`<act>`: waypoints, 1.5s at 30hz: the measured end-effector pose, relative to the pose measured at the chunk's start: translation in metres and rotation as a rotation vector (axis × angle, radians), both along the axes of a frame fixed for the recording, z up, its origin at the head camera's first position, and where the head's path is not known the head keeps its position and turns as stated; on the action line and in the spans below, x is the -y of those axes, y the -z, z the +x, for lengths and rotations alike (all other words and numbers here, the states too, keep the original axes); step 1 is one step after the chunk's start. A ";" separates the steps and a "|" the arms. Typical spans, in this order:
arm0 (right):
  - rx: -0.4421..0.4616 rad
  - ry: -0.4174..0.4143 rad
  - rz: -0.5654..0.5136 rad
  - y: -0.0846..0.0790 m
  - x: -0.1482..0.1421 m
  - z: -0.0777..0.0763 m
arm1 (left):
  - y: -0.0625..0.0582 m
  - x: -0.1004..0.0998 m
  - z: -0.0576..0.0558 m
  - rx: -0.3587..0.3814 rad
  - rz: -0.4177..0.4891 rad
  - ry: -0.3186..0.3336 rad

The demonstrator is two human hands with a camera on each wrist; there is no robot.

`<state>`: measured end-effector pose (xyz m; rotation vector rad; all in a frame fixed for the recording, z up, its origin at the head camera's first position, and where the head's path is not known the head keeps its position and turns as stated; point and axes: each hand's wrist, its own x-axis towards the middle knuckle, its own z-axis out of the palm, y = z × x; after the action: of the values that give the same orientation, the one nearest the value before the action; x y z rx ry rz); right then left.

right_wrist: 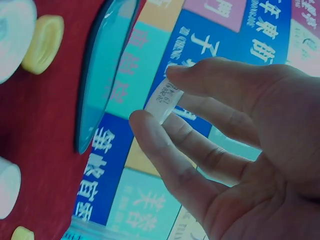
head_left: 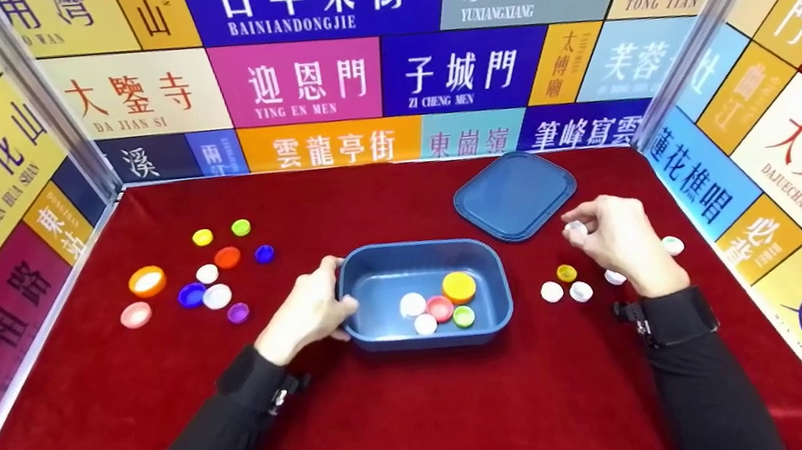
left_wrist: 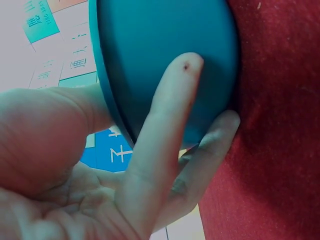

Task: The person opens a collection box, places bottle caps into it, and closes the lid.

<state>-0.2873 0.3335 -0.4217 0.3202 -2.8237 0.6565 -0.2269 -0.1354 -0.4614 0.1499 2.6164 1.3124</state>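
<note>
A blue rectangular box point(head_left: 376, 337) stands on the red cloth with several bottle caps inside, among them an orange cap point(head_left: 459, 288) and a green cap point(head_left: 463, 316). My left hand point(head_left: 310, 303) grips the box's left end, thumb over the rim and fingers against the outer wall point(left_wrist: 165, 30). Over the cloth at the right, my right hand point(head_left: 618, 238) pinches a white bottle cap point(right_wrist: 164, 100) between thumb and fingertip; small print shows on its side. Below that hand lie several caps, including a yellow cap point(head_left: 566, 272) and a white cap point(head_left: 551, 291).
A blue lid point(head_left: 516, 197) lies flat behind the box, toward the right. Several loose caps spread over the left side, including an orange cap point(head_left: 148, 282) and a purple cap point(head_left: 238, 313). Printed panels point(head_left: 302, 81) wall the table at the back and sides.
</note>
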 end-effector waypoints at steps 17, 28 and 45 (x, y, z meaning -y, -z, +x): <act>-0.082 -0.228 -0.104 -0.006 0.061 0.020 | 0.003 0.005 0.001 -0.012 0.048 -0.006; -0.038 -0.378 -0.084 0.002 0.100 0.035 | 0.001 0.004 0.001 -0.006 0.020 0.003; 0.081 -0.582 0.144 0.026 0.136 0.045 | 0.001 0.001 -0.001 -0.012 0.036 0.011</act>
<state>-0.2427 0.1976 -0.4479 1.1933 -2.8559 0.5720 -0.2280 -0.1365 -0.4629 0.1777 2.5990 1.3592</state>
